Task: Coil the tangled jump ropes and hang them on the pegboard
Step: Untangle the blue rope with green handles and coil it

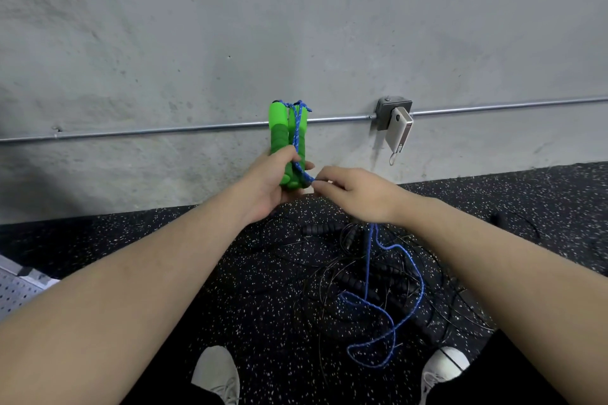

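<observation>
Broadly, from largest to smallest: grey concrete wall (296,26) fills the upper half of the head view, with a metal conduit (164,131) running across it and a junction box (390,112) from which a pale flat device (399,131) hangs. Black speckled rubber floor (164,240) occupies the lower half. Perforated pegboard (16,289), corner only, lies at the left edge on the floor. Pile of tangled black jump ropes (355,276), thin cords and ribbed black handles, lies on the floor below the hands and between two white shoes (218,375). Blue rope (388,316), braided, trails down from the right hand and loops loosely over the black pile, its lowest loop near the right shoe. Green handles (284,141), two, held upright side by side against the wall backdrop, a few turns of the blue rope wound over their tops and down their front. Left hand (266,187) grips the lower ends of the green handles, fingers curled round them from behind, thumb across the front. Right hand (352,194) sits just beside the left, to its right, pinching the blue rope at the point where it leaves the handles' base; the rope passes under this hand and drops toward the floor.
</observation>
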`<state>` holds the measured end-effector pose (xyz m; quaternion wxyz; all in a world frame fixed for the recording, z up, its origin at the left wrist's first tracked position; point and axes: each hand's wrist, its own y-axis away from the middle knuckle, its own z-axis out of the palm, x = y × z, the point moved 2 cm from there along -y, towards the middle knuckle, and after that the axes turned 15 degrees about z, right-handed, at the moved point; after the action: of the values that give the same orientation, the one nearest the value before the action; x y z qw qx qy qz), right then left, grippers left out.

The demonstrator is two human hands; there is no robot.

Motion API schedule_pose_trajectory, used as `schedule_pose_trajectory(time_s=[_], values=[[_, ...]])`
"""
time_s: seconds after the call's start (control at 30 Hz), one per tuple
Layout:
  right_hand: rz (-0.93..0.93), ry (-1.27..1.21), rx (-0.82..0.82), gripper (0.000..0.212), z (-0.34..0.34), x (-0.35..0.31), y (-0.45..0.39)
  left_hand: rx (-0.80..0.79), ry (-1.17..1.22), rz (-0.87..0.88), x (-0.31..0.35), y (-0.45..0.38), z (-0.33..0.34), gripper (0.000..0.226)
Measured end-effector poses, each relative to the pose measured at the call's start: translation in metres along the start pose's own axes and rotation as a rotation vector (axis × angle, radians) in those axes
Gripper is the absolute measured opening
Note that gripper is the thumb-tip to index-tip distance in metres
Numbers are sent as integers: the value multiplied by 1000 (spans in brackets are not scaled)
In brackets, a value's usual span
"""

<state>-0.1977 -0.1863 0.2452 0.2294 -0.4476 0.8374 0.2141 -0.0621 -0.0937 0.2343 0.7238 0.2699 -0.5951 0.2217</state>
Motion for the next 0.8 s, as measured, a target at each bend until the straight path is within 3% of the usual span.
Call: schedule_pose_trajectory(time_s=[0.23,0.43,0.67,0.8], values=[[49,-78,-42,31,-18,10,5,-96,45,12,18,13,-3,21],[87,-247,-157,21,-25,37,4,-98,153,-34,26,17,-11,21],[158,-204,-106,21,-35,59,4,-356,114,-8,24,21,-8,34],[207,-262,-138,31,-36,61,7,-265,102,-9,21,18,1,35]])
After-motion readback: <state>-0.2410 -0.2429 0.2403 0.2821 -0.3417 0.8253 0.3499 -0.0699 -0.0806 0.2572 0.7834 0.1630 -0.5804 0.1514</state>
